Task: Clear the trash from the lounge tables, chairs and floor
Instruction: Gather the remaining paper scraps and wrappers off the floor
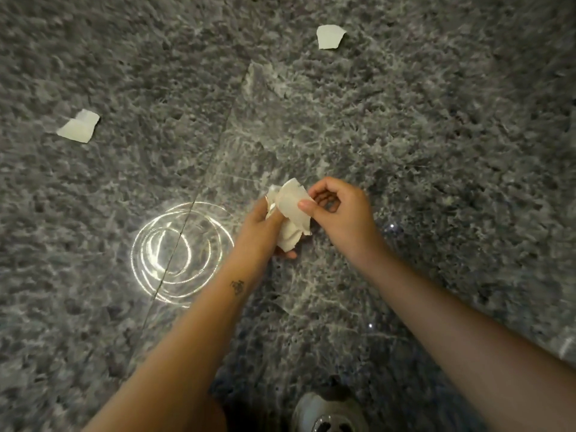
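I look straight down at a polished grey marble floor (405,135). My left hand (260,232) grips a bunch of crumpled white paper scraps (288,235) in its curled fingers. My right hand (339,213) pinches the top scrap (291,199) of that bunch between thumb and fingers. Both hands meet in the middle of the view, above the floor. Two more torn white paper pieces lie flat on the floor: one (79,126) at the far left, another (330,36) at the top, right of centre.
A tile joint (199,194) runs diagonally across the floor. A ceiling light's ringed reflection (180,254) glares on the tile left of my hands. A grey shoe toe (327,413) shows at the bottom edge.
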A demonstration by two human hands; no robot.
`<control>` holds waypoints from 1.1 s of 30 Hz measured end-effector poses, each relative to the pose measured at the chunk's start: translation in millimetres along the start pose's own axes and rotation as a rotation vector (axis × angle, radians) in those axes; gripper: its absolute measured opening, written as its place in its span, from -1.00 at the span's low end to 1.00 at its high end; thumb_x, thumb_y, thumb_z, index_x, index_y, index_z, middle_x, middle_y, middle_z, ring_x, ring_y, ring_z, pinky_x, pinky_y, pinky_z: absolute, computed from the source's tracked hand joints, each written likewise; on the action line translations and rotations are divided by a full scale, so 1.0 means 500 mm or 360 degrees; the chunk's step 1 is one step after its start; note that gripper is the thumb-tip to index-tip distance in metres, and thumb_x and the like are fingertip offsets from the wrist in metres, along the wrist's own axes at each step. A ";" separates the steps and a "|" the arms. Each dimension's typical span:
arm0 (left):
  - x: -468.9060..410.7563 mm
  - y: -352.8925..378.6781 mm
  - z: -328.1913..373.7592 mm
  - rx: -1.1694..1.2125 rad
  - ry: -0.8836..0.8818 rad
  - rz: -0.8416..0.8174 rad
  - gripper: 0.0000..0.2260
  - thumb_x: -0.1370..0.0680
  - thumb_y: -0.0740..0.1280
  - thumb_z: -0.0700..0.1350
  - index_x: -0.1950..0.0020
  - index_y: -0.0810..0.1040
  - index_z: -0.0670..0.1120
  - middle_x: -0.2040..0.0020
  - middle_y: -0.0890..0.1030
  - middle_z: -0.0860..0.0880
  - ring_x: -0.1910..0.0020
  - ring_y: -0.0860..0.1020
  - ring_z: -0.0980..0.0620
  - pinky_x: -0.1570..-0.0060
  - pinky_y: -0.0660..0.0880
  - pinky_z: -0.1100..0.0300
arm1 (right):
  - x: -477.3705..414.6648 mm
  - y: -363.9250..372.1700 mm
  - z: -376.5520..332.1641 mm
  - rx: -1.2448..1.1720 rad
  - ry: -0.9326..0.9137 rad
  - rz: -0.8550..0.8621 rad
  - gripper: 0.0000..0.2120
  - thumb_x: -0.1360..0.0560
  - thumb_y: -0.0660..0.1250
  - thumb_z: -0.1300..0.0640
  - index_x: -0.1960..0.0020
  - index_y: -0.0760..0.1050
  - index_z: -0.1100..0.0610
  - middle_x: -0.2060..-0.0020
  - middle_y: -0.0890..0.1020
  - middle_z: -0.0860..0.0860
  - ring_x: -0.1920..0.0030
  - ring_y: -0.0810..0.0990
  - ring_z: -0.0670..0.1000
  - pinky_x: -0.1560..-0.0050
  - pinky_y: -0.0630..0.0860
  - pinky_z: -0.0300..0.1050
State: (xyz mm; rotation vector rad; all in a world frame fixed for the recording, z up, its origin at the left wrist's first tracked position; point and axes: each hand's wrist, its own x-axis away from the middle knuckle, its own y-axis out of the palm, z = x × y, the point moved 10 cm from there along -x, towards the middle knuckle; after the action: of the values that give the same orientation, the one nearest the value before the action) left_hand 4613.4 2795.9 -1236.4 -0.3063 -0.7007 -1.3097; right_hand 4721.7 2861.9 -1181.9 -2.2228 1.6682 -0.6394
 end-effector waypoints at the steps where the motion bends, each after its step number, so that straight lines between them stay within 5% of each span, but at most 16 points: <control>1: 0.001 0.006 -0.003 0.0048 -0.0066 -0.0016 -0.78 -0.60 0.19 -0.02 -0.16 0.52 -0.09 0.25 0.61 0.02 0.36 0.58 0.14 0.51 0.49 0.24 | 0.001 -0.002 0.003 0.0029 0.0005 0.0021 -0.89 -0.41 0.44 0.22 0.20 0.51 0.18 0.34 0.51 -0.10 0.30 0.48 -0.10 0.23 0.45 -0.26; 7: 0.005 0.024 0.006 0.0017 -0.0163 -0.0103 -0.58 -0.56 0.14 0.19 -0.20 0.52 -0.09 0.15 0.62 -0.07 0.27 0.60 0.06 0.47 0.48 0.22 | 0.005 -0.005 -0.002 0.0114 -0.0023 0.0077 -0.87 -0.41 0.44 0.21 0.24 0.50 0.18 0.39 0.50 -0.13 0.36 0.46 -0.15 0.27 0.47 -0.26; 10: 0.002 0.017 0.015 -0.0106 -0.0048 -0.0023 -0.72 -0.53 0.31 0.08 -0.16 0.50 -0.04 0.19 0.63 0.00 0.36 0.59 0.16 0.50 0.47 0.25 | 0.002 -0.005 -0.011 0.0088 -0.0045 0.0099 -0.90 -0.41 0.42 0.24 0.25 0.52 0.21 0.41 0.50 -0.09 0.39 0.44 -0.11 0.30 0.48 -0.20; 19: 0.029 -0.037 0.112 -0.0190 0.0146 0.0167 -0.75 -0.58 0.26 -0.03 -0.21 0.47 -0.11 0.11 0.61 -0.07 0.30 0.58 0.06 0.53 0.45 0.24 | 0.005 -0.011 -0.056 -0.0522 -0.0003 0.0234 -0.79 -0.43 0.38 0.27 0.20 0.49 -0.04 0.29 0.57 -0.13 0.29 0.52 -0.24 0.25 0.46 -0.40; 29: 0.256 -0.034 0.268 -0.0023 0.0105 0.0357 -0.96 -0.57 0.28 -0.07 0.03 0.47 0.09 0.21 0.60 0.06 0.40 0.58 0.17 0.57 0.44 0.27 | 0.108 -0.095 -0.282 -0.0546 0.0139 0.0193 -0.79 -0.47 0.34 0.27 0.21 0.47 -0.04 0.28 0.57 -0.13 0.29 0.52 -0.25 0.24 0.46 -0.38; 33: 0.365 0.014 0.366 -0.0030 -0.0016 0.0351 -0.84 -0.57 0.28 -0.04 -0.14 0.44 0.03 0.14 0.60 0.01 0.35 0.58 0.13 0.54 0.45 0.25 | 0.128 -0.203 -0.384 -0.0431 0.0221 0.0149 -0.80 -0.46 0.35 0.24 0.21 0.47 -0.04 0.31 0.56 -0.14 0.32 0.50 -0.25 0.27 0.43 -0.41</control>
State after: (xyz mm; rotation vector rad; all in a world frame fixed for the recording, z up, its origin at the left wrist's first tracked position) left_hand 4582.7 2762.4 -981.7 -0.3941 -0.6443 -1.1062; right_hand 4722.9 2836.3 -956.7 -2.3076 2.0220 -0.5860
